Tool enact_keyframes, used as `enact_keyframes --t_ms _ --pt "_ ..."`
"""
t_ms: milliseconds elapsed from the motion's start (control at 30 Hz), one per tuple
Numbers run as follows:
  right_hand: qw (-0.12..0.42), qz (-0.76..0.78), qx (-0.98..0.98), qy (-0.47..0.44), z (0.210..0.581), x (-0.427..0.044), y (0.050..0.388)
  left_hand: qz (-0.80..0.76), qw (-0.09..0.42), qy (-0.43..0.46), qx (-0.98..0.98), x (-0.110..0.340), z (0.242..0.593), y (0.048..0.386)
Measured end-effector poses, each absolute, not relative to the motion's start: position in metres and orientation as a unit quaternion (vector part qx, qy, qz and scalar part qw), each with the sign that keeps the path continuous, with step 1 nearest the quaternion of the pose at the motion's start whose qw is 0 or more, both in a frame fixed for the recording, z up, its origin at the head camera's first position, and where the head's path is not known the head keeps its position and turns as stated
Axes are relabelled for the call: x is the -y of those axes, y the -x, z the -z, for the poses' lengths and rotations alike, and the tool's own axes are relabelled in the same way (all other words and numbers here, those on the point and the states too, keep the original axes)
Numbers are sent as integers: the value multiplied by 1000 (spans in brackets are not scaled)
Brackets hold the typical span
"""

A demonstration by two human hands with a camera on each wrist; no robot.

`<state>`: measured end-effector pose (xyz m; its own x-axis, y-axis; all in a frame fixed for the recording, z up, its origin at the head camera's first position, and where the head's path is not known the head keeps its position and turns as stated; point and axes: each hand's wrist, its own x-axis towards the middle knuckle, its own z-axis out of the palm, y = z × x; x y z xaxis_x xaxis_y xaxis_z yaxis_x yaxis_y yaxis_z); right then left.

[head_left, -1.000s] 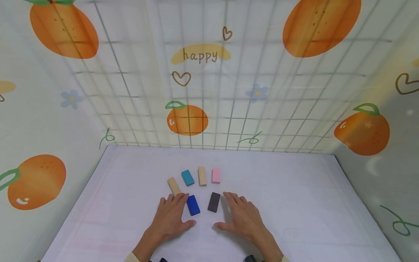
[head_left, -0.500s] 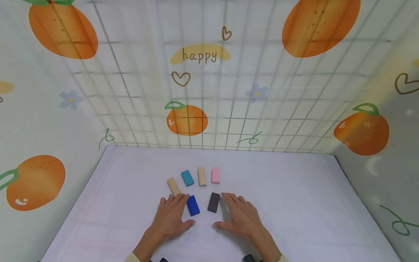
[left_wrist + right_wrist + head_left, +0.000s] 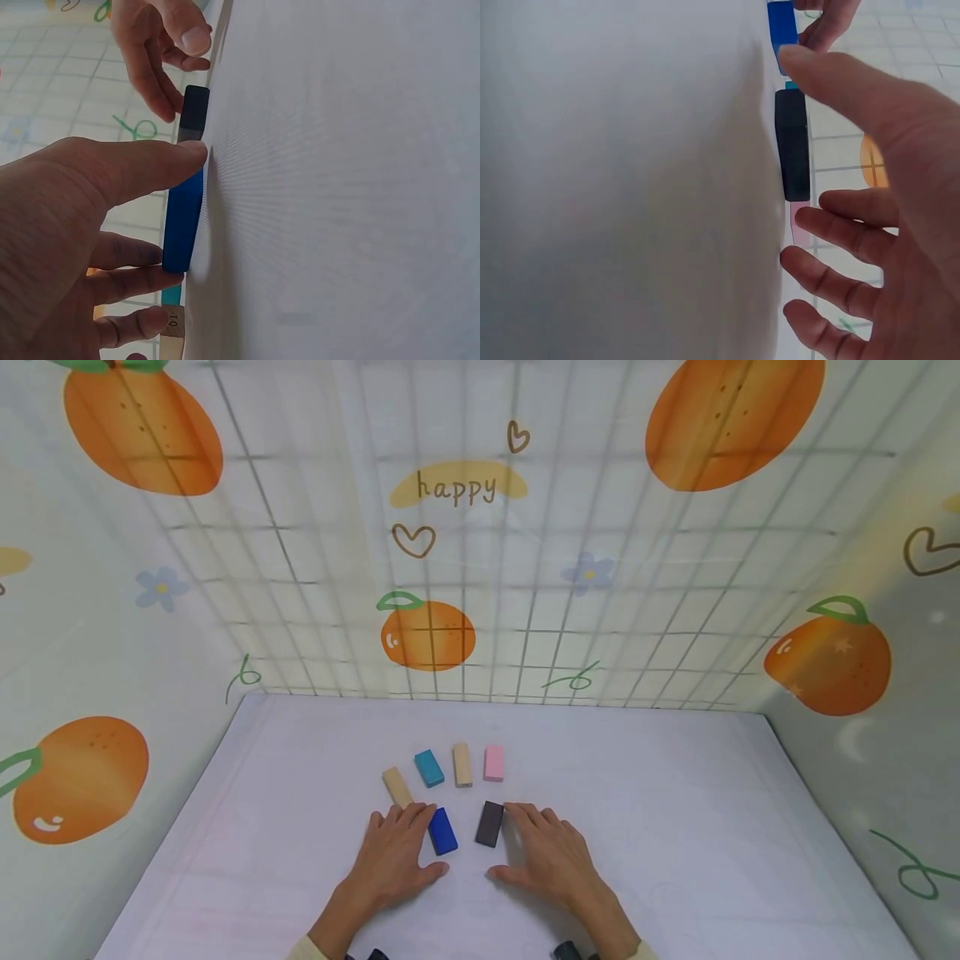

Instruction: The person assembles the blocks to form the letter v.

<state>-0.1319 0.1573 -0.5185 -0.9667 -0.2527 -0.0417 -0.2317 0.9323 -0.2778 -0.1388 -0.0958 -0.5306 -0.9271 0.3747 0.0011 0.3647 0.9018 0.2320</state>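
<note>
On the white table lie a blue block and a black block, side by side with a gap between them. My left hand is at the left of the blue block, its fingertips at that block's far left edge and its thumb apart from the fingers. At the right of the black block is my right hand, fingers spread and index fingertip close to the block's far corner; whether it touches I cannot tell. A plain wooden block lies just beyond the left fingers, which hide its near end.
Farther back lie a teal block, another wooden block and a pink block. A printed curtain stands behind the white table and along its sides.
My right hand has moved a little left, closer to the black block. The left hand has hardly moved, and the blocks keep their places.
</note>
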Motion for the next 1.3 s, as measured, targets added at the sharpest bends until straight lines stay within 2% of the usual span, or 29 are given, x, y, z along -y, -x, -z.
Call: enact_keyframes --t_ms 333,1300 --pt "50 131 -982 124 516 -153 133 -113 24 -190 -975 94 533 141" --pt "40 128 -983 126 517 -149 141 -112 12 -190 -975 93 535 144"
